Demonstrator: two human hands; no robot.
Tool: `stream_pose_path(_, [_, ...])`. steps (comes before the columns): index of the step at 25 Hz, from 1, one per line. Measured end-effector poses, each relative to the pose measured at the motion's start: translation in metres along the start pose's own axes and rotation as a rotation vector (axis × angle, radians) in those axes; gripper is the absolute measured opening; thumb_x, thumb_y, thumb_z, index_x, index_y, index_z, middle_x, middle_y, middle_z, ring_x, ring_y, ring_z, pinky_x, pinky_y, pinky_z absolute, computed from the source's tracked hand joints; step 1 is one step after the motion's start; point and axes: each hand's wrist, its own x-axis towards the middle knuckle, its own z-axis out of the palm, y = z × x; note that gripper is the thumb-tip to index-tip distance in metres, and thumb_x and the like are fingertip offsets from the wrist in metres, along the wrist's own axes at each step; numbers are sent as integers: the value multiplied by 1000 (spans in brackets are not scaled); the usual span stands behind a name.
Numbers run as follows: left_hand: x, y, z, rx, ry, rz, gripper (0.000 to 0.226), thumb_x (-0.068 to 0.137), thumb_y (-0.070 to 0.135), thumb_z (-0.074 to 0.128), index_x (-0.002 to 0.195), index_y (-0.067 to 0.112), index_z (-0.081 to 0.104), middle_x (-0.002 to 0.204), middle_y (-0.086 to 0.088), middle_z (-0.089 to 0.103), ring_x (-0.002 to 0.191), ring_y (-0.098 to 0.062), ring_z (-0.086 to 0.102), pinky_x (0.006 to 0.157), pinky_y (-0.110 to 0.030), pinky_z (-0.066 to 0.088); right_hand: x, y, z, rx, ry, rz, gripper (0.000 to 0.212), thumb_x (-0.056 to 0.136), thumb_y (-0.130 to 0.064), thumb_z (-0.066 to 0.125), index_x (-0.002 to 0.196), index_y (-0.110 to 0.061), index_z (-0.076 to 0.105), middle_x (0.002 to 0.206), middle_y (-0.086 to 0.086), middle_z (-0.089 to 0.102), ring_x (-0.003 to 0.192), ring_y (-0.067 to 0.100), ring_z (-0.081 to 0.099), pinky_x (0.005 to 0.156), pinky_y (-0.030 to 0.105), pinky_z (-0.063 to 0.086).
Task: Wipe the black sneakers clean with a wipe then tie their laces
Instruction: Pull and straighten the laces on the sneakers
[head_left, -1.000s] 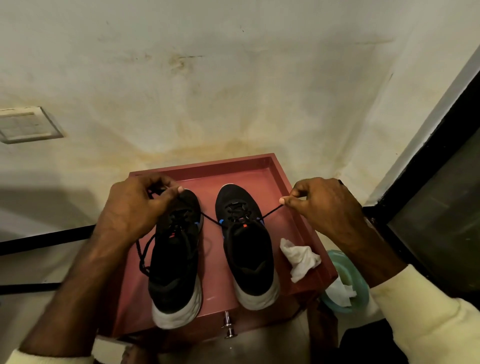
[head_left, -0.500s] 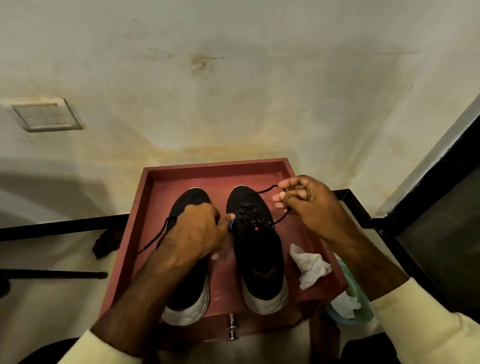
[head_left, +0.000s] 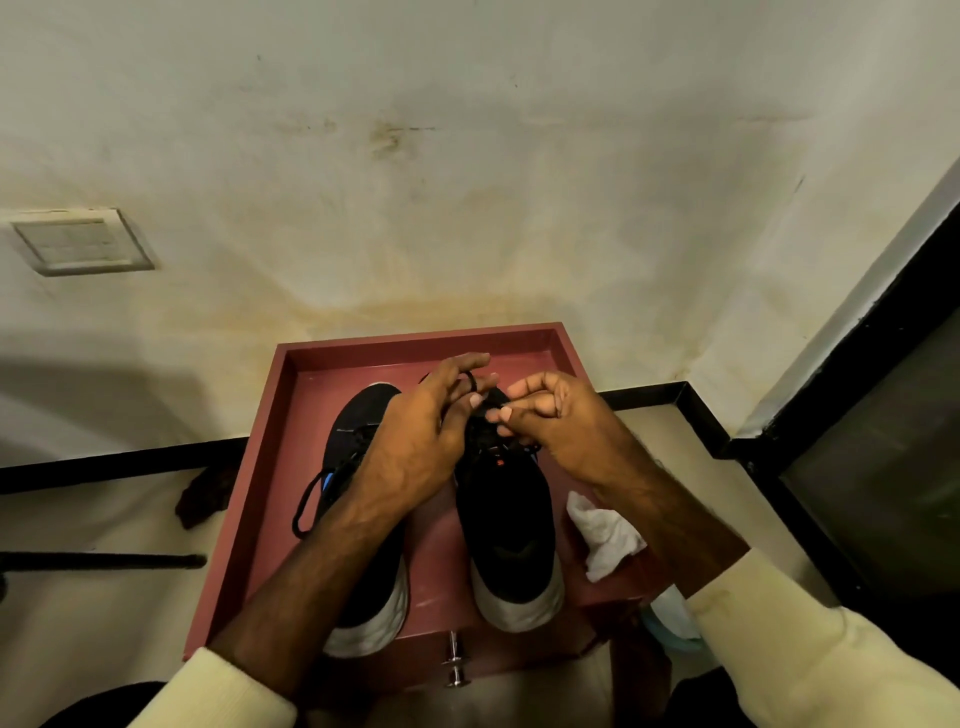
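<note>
Two black sneakers with white heels stand side by side on a dark red tray-topped stand (head_left: 291, 415), toes toward the wall. Both hands meet over the laces of the right sneaker (head_left: 511, 525). My left hand (head_left: 421, 441) has a loop of black lace around one finger. My right hand (head_left: 558, 426) pinches the lace between thumb and fingertips. The left sneaker (head_left: 363, 587) lies partly under my left forearm, with a loose lace loop (head_left: 306, 512) hanging off its left side. A crumpled white wipe (head_left: 605, 535) lies on the stand to the right of the right sneaker.
The stand is against a stained pale wall, with a metal drawer knob (head_left: 455, 665) at its front. A teal bin (head_left: 670, 618) with white tissue sits below its right side. A black door frame (head_left: 810, 447) stands at the right, and a dark object (head_left: 202, 493) lies on the floor at the left.
My left hand moved from the left sneaker across to the right sneaker's laces. My right hand came in from the right, and both now hold the lace close together over the shoe.
</note>
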Motion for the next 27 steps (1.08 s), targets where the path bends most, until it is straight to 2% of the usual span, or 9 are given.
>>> stream_pose_path(3, [1, -3, 3, 52, -102, 79, 55, 106, 17, 53, 155, 36, 39, 135, 14, 67, 124, 1, 61, 105, -18, 49, -3, -3, 3, 1, -9, -18, 24, 96, -13, 73, 116, -13, 59, 98, 4, 82, 96, 21, 79, 93, 48, 62])
stream_pose_path(6, [0, -5, 2, 70, -86, 67, 64, 104, 16, 57, 158, 38, 31, 131, 18, 68, 110, 8, 65, 95, -9, 49, -5, -6, 5, -30, -19, -38, 32, 95, -17, 75, 121, -16, 55, 101, 1, 82, 98, 18, 78, 98, 51, 60])
stream_pose_path(8, [-1, -4, 0, 53, -22, 36, 64, 99, 18, 67, 155, 36, 40, 119, 21, 73, 99, 19, 64, 86, 0, 46, -7, -5, 5, -56, -34, -55, 38, 95, -20, 76, 125, -17, 53, 105, 0, 81, 101, 17, 77, 100, 52, 58])
stream_pose_path(10, [0, -4, -5, -6, 35, -12, 56, 92, 24, 76, 143, 32, 55, 105, 19, 77, 94, 19, 66, 81, 3, 43, -9, -6, 5, -71, -40, -80, 40, 95, -19, 75, 128, -18, 52, 107, -1, 81, 101, 16, 77, 101, 51, 58])
stream_pose_path(13, [0, -8, -12, -84, 41, -97, 27, 84, 31, 82, 109, 25, 76, 87, 10, 80, 80, 1, 73, 69, -2, 47, -15, -9, 3, -119, -70, -161, 45, 96, -14, 74, 134, -21, 52, 105, 1, 80, 95, 14, 78, 97, 46, 61])
stream_pose_path(15, [0, -10, -13, -58, 19, -99, 13, 82, 37, 83, 92, 29, 80, 82, 6, 79, 79, -10, 74, 65, -5, 48, -18, -10, 3, -215, -87, -221, 49, 95, -13, 74, 139, -25, 55, 100, 0, 78, 88, 12, 77, 91, 43, 63])
stream_pose_path(20, [2, -9, -16, 97, -57, -39, 14, 91, 45, 73, 90, 31, 78, 83, 9, 78, 76, -7, 71, 64, -13, 51, -15, -6, -1, -565, 2, -353, 15, 94, -36, 74, 106, -30, 81, 92, -9, 70, 86, 9, 68, 81, 43, 60])
stream_pose_path(24, [5, -12, -11, 250, -68, 13, 26, 99, 46, 60, 91, 23, 71, 85, 8, 72, 69, -5, 62, 63, -16, 45, -16, -9, -4, -456, -83, -215, 35, 98, -50, 63, 83, -23, 78, 83, -2, 70, 84, 17, 67, 87, 50, 58])
stream_pose_path(27, [7, -12, -9, 297, -74, -4, 31, 99, 47, 60, 88, 19, 69, 77, 6, 69, 70, -4, 63, 65, -23, 49, -18, -9, -5, -411, -212, -105, 35, 92, -53, 70, 83, -19, 69, 75, 1, 65, 70, 22, 61, 69, 41, 54])
